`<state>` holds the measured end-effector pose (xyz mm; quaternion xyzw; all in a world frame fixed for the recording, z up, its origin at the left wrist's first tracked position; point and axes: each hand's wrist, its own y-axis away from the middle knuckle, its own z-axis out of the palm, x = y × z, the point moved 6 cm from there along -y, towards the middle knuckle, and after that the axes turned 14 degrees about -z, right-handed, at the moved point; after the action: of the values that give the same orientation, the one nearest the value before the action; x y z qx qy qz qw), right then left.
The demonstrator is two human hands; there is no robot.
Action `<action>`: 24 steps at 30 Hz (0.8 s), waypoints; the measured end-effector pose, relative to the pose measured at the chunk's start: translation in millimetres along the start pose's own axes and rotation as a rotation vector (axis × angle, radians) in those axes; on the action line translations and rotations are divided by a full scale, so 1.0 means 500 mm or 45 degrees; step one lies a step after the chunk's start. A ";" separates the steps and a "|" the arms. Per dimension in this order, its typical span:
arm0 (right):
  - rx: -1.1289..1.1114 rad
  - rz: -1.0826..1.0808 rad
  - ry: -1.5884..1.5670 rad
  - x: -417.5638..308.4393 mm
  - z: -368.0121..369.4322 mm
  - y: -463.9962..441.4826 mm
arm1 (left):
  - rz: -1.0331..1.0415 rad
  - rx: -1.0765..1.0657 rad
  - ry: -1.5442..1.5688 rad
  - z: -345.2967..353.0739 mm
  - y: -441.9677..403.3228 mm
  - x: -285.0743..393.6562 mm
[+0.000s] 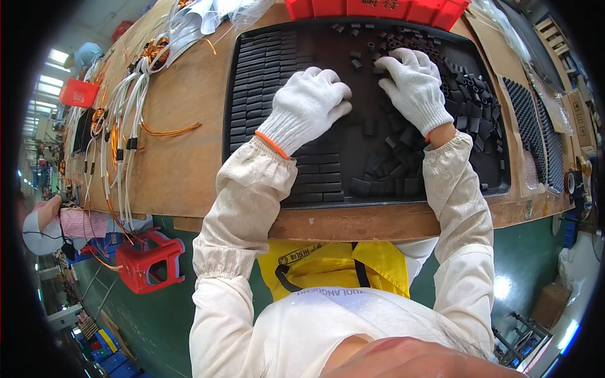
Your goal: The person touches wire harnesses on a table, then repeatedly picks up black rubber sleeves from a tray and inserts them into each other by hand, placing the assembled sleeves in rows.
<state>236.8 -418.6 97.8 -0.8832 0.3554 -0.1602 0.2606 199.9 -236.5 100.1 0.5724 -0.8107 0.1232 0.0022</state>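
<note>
A tray (324, 47) lies on the table (183, 151), its near side close to the table's near edge. In the tray, tube pieces in rows (255, 82) fill the left side down to the near left corner; loose tube pieces (472, 101) spread over the right side, from far edge to near. A bin (378, 9) adjoins the tray's far edge. Left of the tray, cables (135, 94) lie along the table's left side (some hang over its near edge), with plastic bags (220, 16) at the far edge. Right of the tray lie a cardboard sheet (495, 44) and egg-crate foam sheets (526, 123). A stool (148, 268) stands on the floor, before the table's near left part.
</note>
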 end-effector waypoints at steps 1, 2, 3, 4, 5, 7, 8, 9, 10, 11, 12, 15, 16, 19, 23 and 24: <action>0.003 0.002 0.001 0.000 0.004 0.002 | 0.005 -0.033 0.023 -0.007 0.003 0.005; -0.030 0.000 0.019 -0.001 0.011 0.005 | 0.012 -0.065 0.046 -0.012 0.007 0.012; -0.063 0.000 0.040 0.000 0.015 0.006 | -0.003 -0.096 0.047 -0.013 0.010 0.020; -0.060 0.005 0.045 0.002 0.012 0.005 | 0.004 -0.095 0.046 -0.011 0.010 0.025; -0.065 -0.007 0.025 0.002 0.011 0.003 | 0.020 -0.122 0.024 -0.004 0.011 0.029; -0.066 -0.019 0.006 0.003 0.011 0.002 | 0.023 -0.167 0.019 0.011 0.010 0.033; -0.045 -0.021 0.016 0.003 0.013 0.005 | 0.024 -0.167 0.016 0.015 0.010 0.035; -0.022 -0.022 0.027 0.003 0.015 0.006 | 0.034 -0.140 0.015 0.016 0.011 0.036; -0.018 -0.018 0.028 0.003 0.017 0.006 | 0.047 -0.112 0.014 0.016 0.011 0.037; -0.041 -0.034 0.021 0.001 0.021 0.007 | 0.056 -0.113 0.009 0.022 0.012 0.035; -0.062 -0.043 0.019 0.002 0.022 0.008 | 0.084 -0.028 0.029 0.021 0.012 0.032; 0.001 -0.039 -0.041 -0.007 0.002 -0.006 | 0.162 0.174 0.076 0.014 0.004 0.024; 0.105 -0.036 -0.060 -0.007 -0.003 -0.012 | 0.174 0.289 0.108 0.006 0.003 0.021; 0.241 0.069 -0.221 -0.009 -0.024 -0.017 | 0.003 0.430 0.366 -0.012 0.002 0.002; 0.387 0.222 -0.459 -0.028 -0.066 -0.020 | -0.026 0.509 0.394 0.002 -0.004 -0.031; 0.430 0.215 -0.457 -0.038 -0.082 -0.017 | -0.005 0.505 0.384 0.008 -0.008 -0.039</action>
<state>208.9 -414.1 134.3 -0.8086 0.3443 -0.0357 0.4758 210.9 -220.6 94.0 0.5382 -0.7601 0.3640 0.0112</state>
